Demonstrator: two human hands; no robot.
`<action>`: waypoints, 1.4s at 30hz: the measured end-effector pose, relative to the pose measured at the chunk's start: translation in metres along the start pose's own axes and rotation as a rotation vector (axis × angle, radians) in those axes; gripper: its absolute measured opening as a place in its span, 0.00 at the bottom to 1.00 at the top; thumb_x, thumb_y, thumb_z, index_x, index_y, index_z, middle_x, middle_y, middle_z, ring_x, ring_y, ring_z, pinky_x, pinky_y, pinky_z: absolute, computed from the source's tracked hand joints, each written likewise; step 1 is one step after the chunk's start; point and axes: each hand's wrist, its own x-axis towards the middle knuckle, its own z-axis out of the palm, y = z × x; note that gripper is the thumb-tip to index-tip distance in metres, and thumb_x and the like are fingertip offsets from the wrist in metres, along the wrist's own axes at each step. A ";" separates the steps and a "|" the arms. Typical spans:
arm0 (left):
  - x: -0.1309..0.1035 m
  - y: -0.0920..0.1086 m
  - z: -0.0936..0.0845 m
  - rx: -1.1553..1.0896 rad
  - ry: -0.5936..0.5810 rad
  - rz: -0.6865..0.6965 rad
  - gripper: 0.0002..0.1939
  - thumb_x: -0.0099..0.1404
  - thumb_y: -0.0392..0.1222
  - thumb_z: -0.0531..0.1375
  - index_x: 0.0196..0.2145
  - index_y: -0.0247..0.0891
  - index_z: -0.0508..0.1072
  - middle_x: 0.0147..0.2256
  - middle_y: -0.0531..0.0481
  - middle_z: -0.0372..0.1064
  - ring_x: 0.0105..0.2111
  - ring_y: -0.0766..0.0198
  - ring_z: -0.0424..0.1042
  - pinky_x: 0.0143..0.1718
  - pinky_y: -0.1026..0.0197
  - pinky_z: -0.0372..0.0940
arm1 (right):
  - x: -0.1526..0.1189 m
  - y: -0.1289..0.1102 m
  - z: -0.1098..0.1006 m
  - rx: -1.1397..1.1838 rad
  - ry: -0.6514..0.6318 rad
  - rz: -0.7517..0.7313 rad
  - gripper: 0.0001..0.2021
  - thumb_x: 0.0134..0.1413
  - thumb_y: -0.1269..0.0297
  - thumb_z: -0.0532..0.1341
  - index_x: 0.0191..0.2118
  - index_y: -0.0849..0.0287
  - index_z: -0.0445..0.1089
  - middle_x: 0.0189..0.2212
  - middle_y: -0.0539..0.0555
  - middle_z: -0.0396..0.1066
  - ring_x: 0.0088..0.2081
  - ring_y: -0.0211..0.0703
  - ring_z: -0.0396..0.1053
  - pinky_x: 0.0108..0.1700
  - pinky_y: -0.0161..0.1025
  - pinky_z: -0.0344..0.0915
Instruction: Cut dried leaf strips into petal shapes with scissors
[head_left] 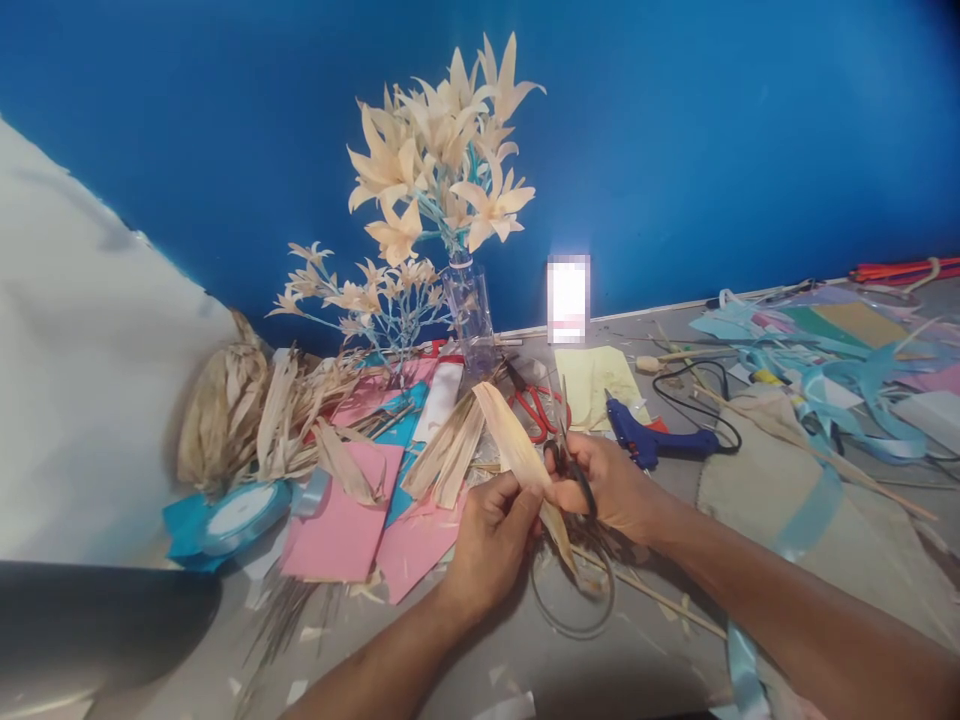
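Note:
Between the fingertips of my left hand [491, 545] is a pale dried corn husk [514, 440], its wide end pointing up and away and a strip of it hanging below the fingers. My right hand [611, 490] has its fingers in black-handled scissors [584, 490], whose blades point upward, away from the husk. The right fingertips also touch the husk beside the left thumb. Just beyond lie red-handled cutters [534, 415]. More dried husks [454, 450] are spread to the left of the held piece. Below my hands is a thin dark ring [574, 634].
Husk flowers [450, 130] stand in a clear vase [471, 310] by the blue wall, with a smaller bunch [390, 300] beside it. A blue glue gun [641, 432] lies right, near yellow paper [592, 385]. Pink sheets [345, 515] and a ribbon roll [247, 515] are left.

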 end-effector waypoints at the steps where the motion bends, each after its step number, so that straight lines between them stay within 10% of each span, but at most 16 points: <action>1: 0.000 0.001 0.000 0.012 0.003 0.008 0.19 0.68 0.50 0.55 0.23 0.37 0.69 0.18 0.56 0.60 0.17 0.70 0.56 0.20 0.66 0.51 | 0.000 0.000 0.000 0.001 0.008 0.006 0.15 0.36 0.67 0.70 0.30 0.59 0.64 0.21 0.44 0.64 0.22 0.33 0.60 0.24 0.30 0.59; 22: -0.003 0.009 0.003 0.051 0.014 0.077 0.18 0.69 0.47 0.54 0.27 0.36 0.74 0.25 0.52 0.66 0.27 0.65 0.61 0.30 0.64 0.57 | -0.003 0.002 0.002 -0.425 0.260 -0.207 0.05 0.41 0.68 0.63 0.26 0.59 0.65 0.21 0.45 0.65 0.22 0.35 0.58 0.24 0.32 0.54; 32: 0.002 0.002 0.003 -0.217 -0.079 -0.164 0.09 0.59 0.42 0.58 0.24 0.37 0.70 0.17 0.56 0.61 0.17 0.70 0.58 0.19 0.66 0.53 | -0.002 0.003 0.000 -0.254 0.119 -0.151 0.08 0.42 0.70 0.64 0.31 0.58 0.66 0.22 0.45 0.65 0.24 0.35 0.61 0.26 0.31 0.57; 42: -0.002 0.011 0.004 -0.125 -0.005 -0.006 0.10 0.66 0.42 0.54 0.30 0.38 0.71 0.23 0.54 0.65 0.22 0.67 0.62 0.26 0.65 0.59 | 0.007 -0.009 -0.016 0.214 0.152 -0.020 0.21 0.43 0.47 0.72 0.28 0.60 0.67 0.22 0.48 0.66 0.21 0.34 0.60 0.22 0.32 0.62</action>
